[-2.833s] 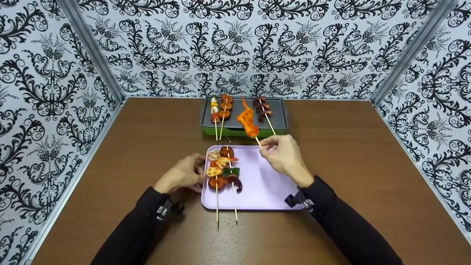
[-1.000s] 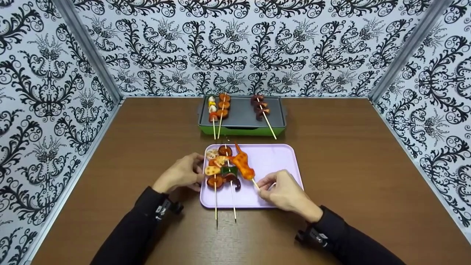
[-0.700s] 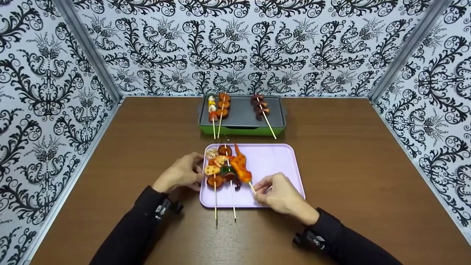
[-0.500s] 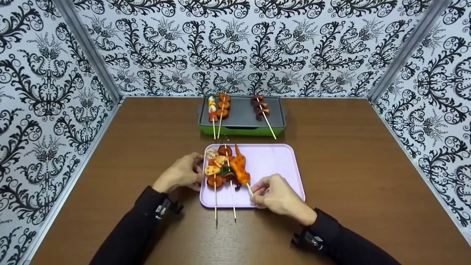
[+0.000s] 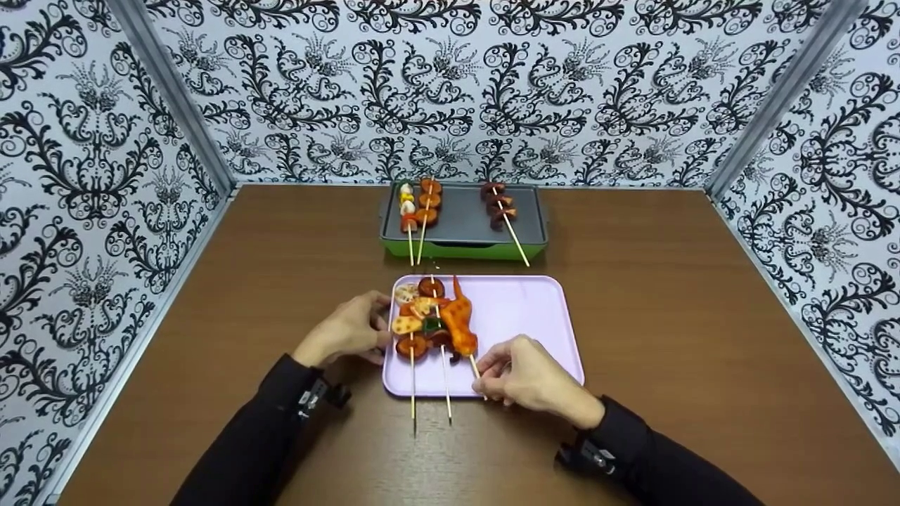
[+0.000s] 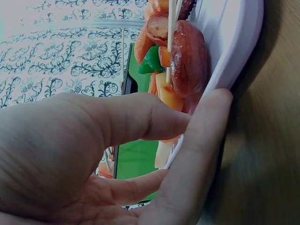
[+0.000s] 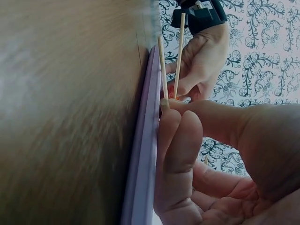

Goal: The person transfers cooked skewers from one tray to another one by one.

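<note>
The purple tray (image 5: 524,309) lies on the table in the head view. Its left rim is pinched between the thumb and fingers of my left hand (image 5: 344,330), seen close up in the left wrist view. My right hand (image 5: 531,376) pinches the stick of an orange wing-shaped skewer (image 5: 458,323) over the tray's front edge. The orange piece lies partly over a mixed skewer with green pepper (image 5: 430,325); another mixed skewer (image 5: 410,344) lies left of it. In the right wrist view, the held stick's end (image 7: 164,104) shows at the fingertips beside the tray rim (image 7: 140,164).
Behind the tray stands a green grill (image 5: 464,251) with a grey plate. On it are a vegetable skewer (image 5: 408,207), a skewer of round orange slices (image 5: 429,200) and a dark red skewer (image 5: 498,205). Patterned walls (image 5: 450,91) enclose the brown table (image 5: 668,295).
My right hand has brought the orange skewer from near the grill down to the tray, then shifted it slightly left and straighter beside the others. The left hand keeps its place on the rim.
</note>
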`<state>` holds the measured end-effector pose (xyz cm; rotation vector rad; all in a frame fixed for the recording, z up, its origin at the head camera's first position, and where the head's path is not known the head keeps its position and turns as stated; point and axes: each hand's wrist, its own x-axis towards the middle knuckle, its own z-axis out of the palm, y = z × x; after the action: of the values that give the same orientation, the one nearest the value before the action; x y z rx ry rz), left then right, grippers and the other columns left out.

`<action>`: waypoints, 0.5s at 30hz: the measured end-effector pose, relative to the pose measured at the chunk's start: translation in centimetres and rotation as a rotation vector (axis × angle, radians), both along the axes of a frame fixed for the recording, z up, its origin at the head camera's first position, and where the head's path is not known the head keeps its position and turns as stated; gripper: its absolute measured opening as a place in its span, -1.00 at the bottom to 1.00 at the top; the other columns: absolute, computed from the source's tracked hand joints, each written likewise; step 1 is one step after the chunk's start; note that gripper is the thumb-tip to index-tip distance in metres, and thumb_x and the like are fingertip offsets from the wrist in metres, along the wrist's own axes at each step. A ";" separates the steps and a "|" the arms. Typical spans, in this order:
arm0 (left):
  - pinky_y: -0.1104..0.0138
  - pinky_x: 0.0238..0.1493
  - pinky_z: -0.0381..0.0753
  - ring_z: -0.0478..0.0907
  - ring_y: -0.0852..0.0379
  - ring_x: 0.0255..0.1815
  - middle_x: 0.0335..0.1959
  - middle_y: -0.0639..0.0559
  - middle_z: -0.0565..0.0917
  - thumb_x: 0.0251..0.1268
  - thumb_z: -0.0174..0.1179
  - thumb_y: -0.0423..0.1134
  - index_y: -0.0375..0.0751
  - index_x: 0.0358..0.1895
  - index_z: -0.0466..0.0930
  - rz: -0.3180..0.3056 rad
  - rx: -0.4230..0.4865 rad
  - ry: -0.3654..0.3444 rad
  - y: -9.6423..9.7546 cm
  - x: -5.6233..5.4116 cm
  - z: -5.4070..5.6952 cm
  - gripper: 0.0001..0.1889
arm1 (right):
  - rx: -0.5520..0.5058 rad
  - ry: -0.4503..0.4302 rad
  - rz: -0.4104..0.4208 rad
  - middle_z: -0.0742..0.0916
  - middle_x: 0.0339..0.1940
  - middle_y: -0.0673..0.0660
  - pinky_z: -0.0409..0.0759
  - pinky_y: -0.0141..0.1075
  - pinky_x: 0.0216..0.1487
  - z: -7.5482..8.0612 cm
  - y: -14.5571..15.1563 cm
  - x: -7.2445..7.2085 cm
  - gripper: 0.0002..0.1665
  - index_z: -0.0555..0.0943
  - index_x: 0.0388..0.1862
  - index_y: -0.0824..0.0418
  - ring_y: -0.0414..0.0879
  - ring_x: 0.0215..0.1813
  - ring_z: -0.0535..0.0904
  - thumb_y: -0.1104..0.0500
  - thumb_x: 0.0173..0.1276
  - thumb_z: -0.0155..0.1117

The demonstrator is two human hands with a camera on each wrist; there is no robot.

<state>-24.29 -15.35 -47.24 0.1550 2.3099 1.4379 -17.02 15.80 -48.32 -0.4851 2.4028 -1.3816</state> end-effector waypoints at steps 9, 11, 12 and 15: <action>0.09 -0.43 0.83 0.69 -0.17 -0.40 -0.24 -0.27 0.62 0.09 0.29 -0.60 -0.31 0.41 0.30 -0.006 -0.001 0.001 0.0 0.1 0.1 -0.26 | 0.058 0.048 0.037 0.74 -0.55 0.01 0.72 -0.18 -0.66 0.0 0.2 -0.1 -0.86 0.75 -0.33 0.06 -0.08 -0.63 0.65 0.08 0.22 0.57; 0.09 -0.44 0.83 0.68 -0.17 -0.40 -0.24 -0.27 0.62 0.09 0.29 -0.60 -0.31 0.41 0.30 -0.007 -0.001 0.004 0.0 0.1 0.1 -0.26 | 0.065 0.047 0.041 0.74 -0.55 0.01 0.73 -0.18 -0.66 0.0 0.3 -0.1 -0.87 0.75 -0.33 0.05 -0.06 -0.62 0.66 0.08 0.22 0.56; 0.09 -0.43 0.83 0.68 -0.17 -0.40 -0.24 -0.27 0.62 0.09 0.29 -0.60 -0.31 0.41 0.30 -0.006 0.001 0.004 0.0 0.1 0.1 -0.26 | 0.067 0.045 0.041 0.74 -0.56 0.01 0.73 -0.18 -0.66 0.1 0.3 -0.1 -0.87 0.76 -0.33 0.05 -0.05 -0.61 0.66 0.08 0.23 0.56; 0.08 -0.43 0.83 0.69 -0.18 -0.40 -0.24 -0.29 0.62 0.10 0.28 -0.60 -0.33 0.41 0.29 -0.010 0.009 0.007 0.0 0.1 0.0 -0.27 | 0.069 0.042 0.047 0.75 -0.56 0.02 0.74 -0.17 -0.65 0.3 0.4 -0.1 -0.90 0.76 -0.31 0.05 -0.02 -0.59 0.68 0.09 0.25 0.54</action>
<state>-24.23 -15.37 -47.24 0.1748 2.3050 1.4456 -17.10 16.20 -48.06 -0.5540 2.4470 -1.2766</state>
